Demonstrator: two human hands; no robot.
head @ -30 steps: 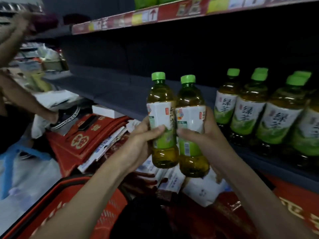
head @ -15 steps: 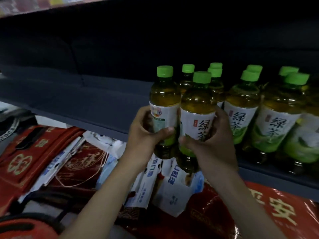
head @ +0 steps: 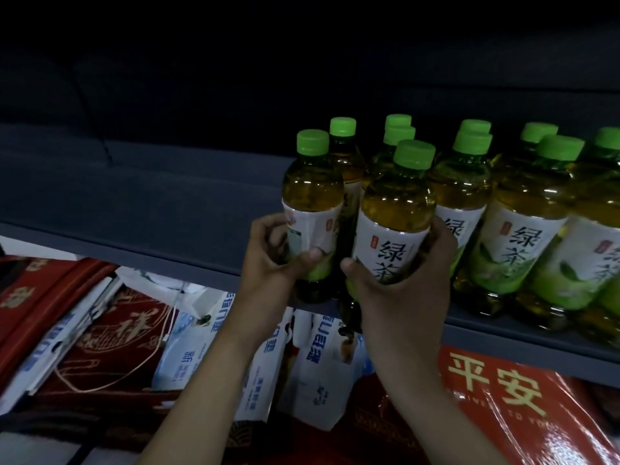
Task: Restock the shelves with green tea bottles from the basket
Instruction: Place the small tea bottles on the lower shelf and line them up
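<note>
Item 1, far left, below the shelf: red packages [head: 40,297] with gold print are lying stacked at a slant. White and blue cartons [head: 188,350] are leaning among them, and a thin white cord [head: 157,344] is trailing across both.

Item 2, shelf [head: 134,209]: a dark grey board is running across the view. Its left half is showing bare surface.

Item 3, left hand [head: 268,276]: it is reaching up from below and gripping the left-hand bottle [head: 312,203] around the label. The fingers [head: 265,233] are curling round the far side and the thumb is pressing on the front. The bottle is standing upright at the shelf's front edge. Whether its base is resting on the board cannot be told.

Item 4, right hand [head: 402,303]: it is gripping the right-hand bottle [head: 396,213], with the fingers [head: 439,239] wrapping behind the label and the thumb lying across the front. This bottle is upright, just beside the other one, and its base is hanging in front of the shelf lip.

Item 5, stocked row [head: 523,236]: green-capped tea bottles are standing on the shelf behind and to the right of the two held bottles, packed close together.

Item 6, lower right: a glossy red bag [head: 523,414] with pale characters is lying under the shelf.
</note>
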